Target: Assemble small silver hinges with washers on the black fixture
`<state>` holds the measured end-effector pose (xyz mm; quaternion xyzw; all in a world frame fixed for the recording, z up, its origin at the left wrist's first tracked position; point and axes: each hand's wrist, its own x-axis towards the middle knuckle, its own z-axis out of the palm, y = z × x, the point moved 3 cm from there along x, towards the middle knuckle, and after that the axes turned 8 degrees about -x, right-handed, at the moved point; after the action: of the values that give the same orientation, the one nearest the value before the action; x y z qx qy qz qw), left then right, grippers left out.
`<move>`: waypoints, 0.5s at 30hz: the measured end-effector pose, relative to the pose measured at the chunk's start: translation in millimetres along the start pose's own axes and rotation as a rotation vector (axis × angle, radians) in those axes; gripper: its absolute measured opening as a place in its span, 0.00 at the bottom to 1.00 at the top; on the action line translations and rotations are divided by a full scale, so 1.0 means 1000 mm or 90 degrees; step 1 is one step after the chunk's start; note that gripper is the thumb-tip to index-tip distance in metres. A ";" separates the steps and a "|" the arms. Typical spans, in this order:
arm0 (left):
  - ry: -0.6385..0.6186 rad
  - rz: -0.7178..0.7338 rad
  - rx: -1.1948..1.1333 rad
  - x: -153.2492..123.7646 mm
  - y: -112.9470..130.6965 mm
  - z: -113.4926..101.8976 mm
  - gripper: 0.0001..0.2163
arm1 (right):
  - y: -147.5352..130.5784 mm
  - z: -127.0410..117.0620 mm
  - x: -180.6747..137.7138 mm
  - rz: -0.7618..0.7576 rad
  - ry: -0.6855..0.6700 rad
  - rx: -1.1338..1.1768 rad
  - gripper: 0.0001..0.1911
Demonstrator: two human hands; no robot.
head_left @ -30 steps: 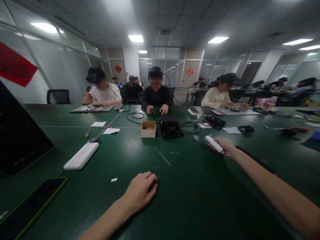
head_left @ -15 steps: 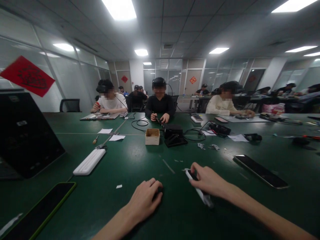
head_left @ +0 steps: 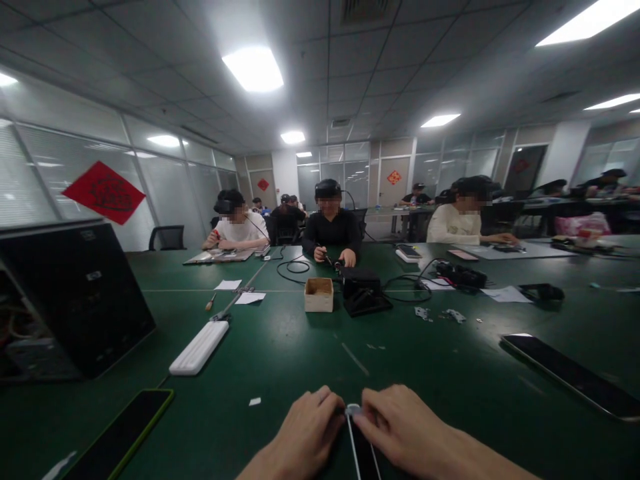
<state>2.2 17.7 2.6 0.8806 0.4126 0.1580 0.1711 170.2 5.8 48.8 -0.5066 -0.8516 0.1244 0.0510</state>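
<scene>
My left hand (head_left: 306, 440) and my right hand (head_left: 403, 430) meet at the near edge of the green table (head_left: 280, 347). Between them lies a slim white-edged device (head_left: 359, 445) with a dark face, pointing away from me. The fingers of both hands are curled and closed on its far end, the right from the right side, the left from the left. The bottom frame edge cuts off the rest of the device.
A white power strip (head_left: 199, 347), a green-cased phone (head_left: 120, 440) and a black computer case (head_left: 75, 300) lie left. Another phone (head_left: 570, 373) lies right. Mid-table are a small cardboard box (head_left: 319, 295), a black stand (head_left: 365, 293), cables and small metal parts (head_left: 440, 313). Several people work opposite.
My right hand brought the white device from far right on the table back to my left hand, which now grips it too. The camera tilted upward.
</scene>
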 end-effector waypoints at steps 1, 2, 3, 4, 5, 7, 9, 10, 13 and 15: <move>-0.002 -0.001 -0.001 0.001 0.001 -0.001 0.06 | 0.008 -0.002 0.002 0.016 0.032 0.004 0.15; -0.004 -0.001 -0.002 0.001 0.002 -0.001 0.06 | 0.015 -0.002 0.004 0.025 0.060 0.005 0.13; -0.006 -0.001 -0.002 0.001 0.003 -0.002 0.06 | 0.022 -0.001 0.005 0.020 0.081 0.008 0.11; -0.006 -0.001 -0.003 0.001 0.004 -0.002 0.06 | 0.026 0.002 0.006 0.001 0.091 0.012 0.10; -0.006 -0.003 -0.002 0.001 0.005 -0.002 0.06 | 0.029 0.006 0.007 -0.030 0.089 0.017 0.09; -0.003 -0.010 0.003 0.001 0.006 -0.003 0.06 | 0.032 0.016 0.006 -0.092 0.075 0.029 0.11; -0.002 -0.014 0.006 0.001 0.005 -0.002 0.05 | 0.034 0.025 0.005 -0.127 0.074 0.042 0.14; 0.001 -0.012 0.008 0.001 0.004 -0.001 0.05 | 0.034 0.028 0.004 -0.132 0.077 0.049 0.14; 0.004 0.009 0.016 0.002 -0.001 0.002 0.05 | 0.035 0.031 0.003 -0.133 0.074 0.070 0.10; 0.002 0.021 0.022 0.004 -0.006 0.005 0.05 | 0.035 0.031 0.002 -0.133 0.070 0.072 0.09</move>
<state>2.9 23.0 -4.2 0.8900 0.4006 0.1553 0.1524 192.5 19.1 9.3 -0.4175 -0.8874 0.1382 0.1384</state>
